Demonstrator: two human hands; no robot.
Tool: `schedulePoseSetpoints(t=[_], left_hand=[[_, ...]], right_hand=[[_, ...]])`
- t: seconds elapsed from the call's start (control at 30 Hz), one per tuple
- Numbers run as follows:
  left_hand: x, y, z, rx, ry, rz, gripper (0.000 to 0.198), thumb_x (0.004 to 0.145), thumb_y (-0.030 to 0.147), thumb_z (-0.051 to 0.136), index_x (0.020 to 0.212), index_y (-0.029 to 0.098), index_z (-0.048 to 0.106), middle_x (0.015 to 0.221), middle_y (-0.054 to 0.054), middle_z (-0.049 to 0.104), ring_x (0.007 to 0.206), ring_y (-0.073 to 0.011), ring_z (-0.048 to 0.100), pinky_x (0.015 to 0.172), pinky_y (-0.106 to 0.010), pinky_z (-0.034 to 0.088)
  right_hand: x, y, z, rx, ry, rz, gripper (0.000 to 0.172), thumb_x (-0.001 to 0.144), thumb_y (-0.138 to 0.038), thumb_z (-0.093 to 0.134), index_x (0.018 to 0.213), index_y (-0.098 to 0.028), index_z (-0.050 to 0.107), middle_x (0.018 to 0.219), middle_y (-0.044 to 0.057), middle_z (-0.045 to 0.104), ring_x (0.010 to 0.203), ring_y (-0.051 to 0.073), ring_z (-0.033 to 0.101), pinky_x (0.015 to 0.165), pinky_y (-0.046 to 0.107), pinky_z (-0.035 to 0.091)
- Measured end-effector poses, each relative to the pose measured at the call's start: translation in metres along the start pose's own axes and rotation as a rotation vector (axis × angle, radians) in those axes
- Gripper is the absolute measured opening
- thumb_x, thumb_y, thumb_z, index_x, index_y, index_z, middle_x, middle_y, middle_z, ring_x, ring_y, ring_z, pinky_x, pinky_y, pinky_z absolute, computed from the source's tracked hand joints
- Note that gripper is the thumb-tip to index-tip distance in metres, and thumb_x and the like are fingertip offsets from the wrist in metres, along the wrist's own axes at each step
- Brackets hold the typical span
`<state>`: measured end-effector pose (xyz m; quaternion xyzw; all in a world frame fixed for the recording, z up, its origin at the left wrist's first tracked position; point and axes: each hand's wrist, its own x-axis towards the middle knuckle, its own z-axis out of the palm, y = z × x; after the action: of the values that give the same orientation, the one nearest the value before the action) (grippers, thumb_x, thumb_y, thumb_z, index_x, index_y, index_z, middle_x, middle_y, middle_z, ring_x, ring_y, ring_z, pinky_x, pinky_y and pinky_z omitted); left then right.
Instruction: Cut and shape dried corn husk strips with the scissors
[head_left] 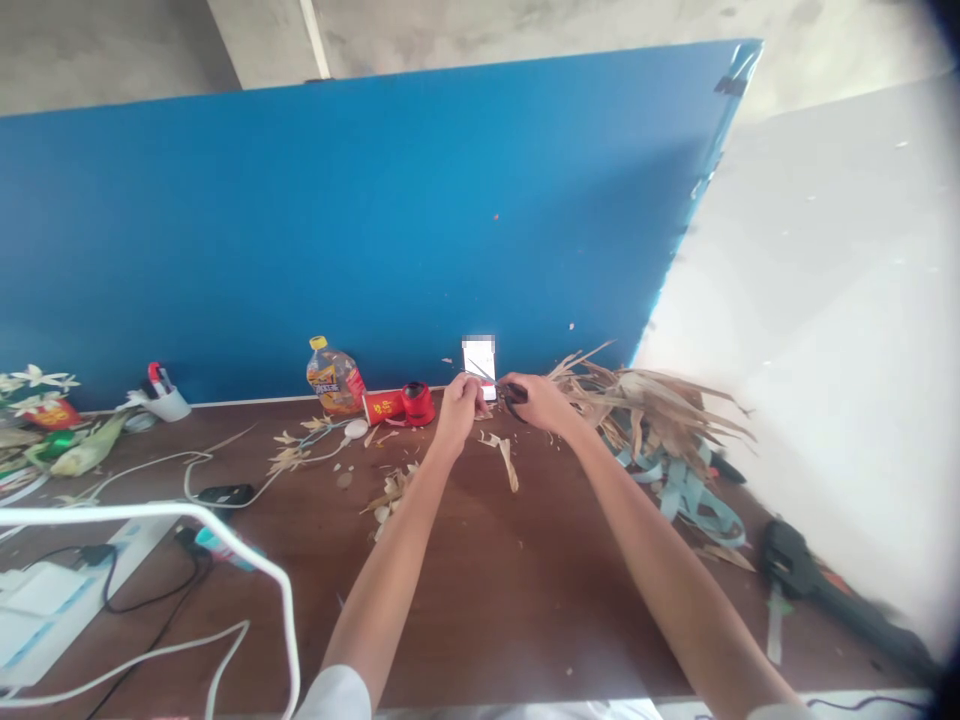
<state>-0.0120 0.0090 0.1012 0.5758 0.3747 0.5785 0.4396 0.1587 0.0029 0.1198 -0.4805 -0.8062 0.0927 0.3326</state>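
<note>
Black-handled scissors (514, 397) are gripped in my right hand (541, 400), their blades pointing left toward my other hand. My left hand (460, 402) is closed in a pinch near the blade tips; whatever it holds is too small to make out. Just behind both hands a phone with a lit white screen (480, 358) leans against the blue panel. Below them on the table lies a curled strip of dry husk (510, 468), with small scraps around it.
Dry corn husks (652, 400) are heaped at the right, above pale blue ribbon (694, 500). A black glue gun (795, 560) lies beyond. To the left stand a plastic bottle (336, 380), a red can (418, 404) and a pen cup (169, 402). White cables and a power strip (82, 600) occupy the near left.
</note>
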Motion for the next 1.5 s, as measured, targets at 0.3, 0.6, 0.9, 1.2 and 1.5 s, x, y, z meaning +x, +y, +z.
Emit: schedulePoseSetpoints(t=[0.3, 0.6, 0.9, 1.2, 1.5], left_hand=[[-0.001, 0.001, -0.005, 0.281, 0.004, 0.032, 0.018, 0.085, 0.025, 0.042, 0.079, 0.018, 0.057, 0.056, 0.001, 0.056, 0.054, -0.0113, 0.052, 0.053, -0.021, 0.036], [0.004, 0.012, -0.016, 0.272, -0.111, 0.005, 0.017, 0.083, 0.027, 0.044, 0.076, 0.017, 0.056, 0.055, 0.001, 0.056, 0.05, -0.011, 0.051, 0.052, -0.021, 0.037], [0.003, 0.016, -0.016, 0.229, -0.095, 0.01, 0.018, 0.082, 0.027, 0.044, 0.073, 0.017, 0.056, 0.053, 0.002, 0.053, 0.051, -0.0106, 0.052, 0.051, -0.021, 0.038], [0.005, 0.011, -0.013, 0.091, -0.061, 0.009, 0.016, 0.081, 0.024, 0.044, 0.068, 0.017, 0.05, 0.053, 0.003, 0.049, 0.049, -0.0089, 0.05, 0.049, -0.02, 0.038], [0.003, 0.009, -0.012, 0.179, -0.039, 0.026, 0.018, 0.082, 0.026, 0.043, 0.07, 0.018, 0.053, 0.053, 0.002, 0.053, 0.05, -0.0097, 0.049, 0.051, -0.021, 0.037]], right_hand=[[-0.001, -0.004, -0.003, -0.175, -0.039, -0.051, 0.03, 0.072, -0.017, 0.053, 0.096, -0.024, 0.07, 0.08, 0.003, 0.07, 0.064, 0.014, 0.055, 0.056, 0.023, 0.027], [-0.001, -0.007, -0.005, -0.172, -0.046, -0.068, 0.032, 0.074, -0.017, 0.053, 0.099, -0.025, 0.07, 0.082, 0.002, 0.071, 0.063, 0.013, 0.054, 0.055, 0.023, 0.027], [-0.001, -0.007, 0.003, -0.11, -0.01, -0.086, 0.034, 0.073, -0.016, 0.053, 0.101, -0.025, 0.071, 0.076, 0.002, 0.069, 0.06, 0.013, 0.052, 0.056, 0.023, 0.028], [-0.003, -0.013, 0.01, 0.018, 0.046, -0.112, 0.031, 0.073, -0.015, 0.052, 0.097, -0.021, 0.071, 0.07, 0.0, 0.065, 0.059, 0.012, 0.048, 0.057, 0.022, 0.029], [0.0, -0.009, 0.001, -0.102, -0.001, -0.068, 0.033, 0.072, -0.015, 0.053, 0.099, -0.024, 0.072, 0.076, 0.002, 0.069, 0.061, 0.013, 0.052, 0.056, 0.023, 0.03]])
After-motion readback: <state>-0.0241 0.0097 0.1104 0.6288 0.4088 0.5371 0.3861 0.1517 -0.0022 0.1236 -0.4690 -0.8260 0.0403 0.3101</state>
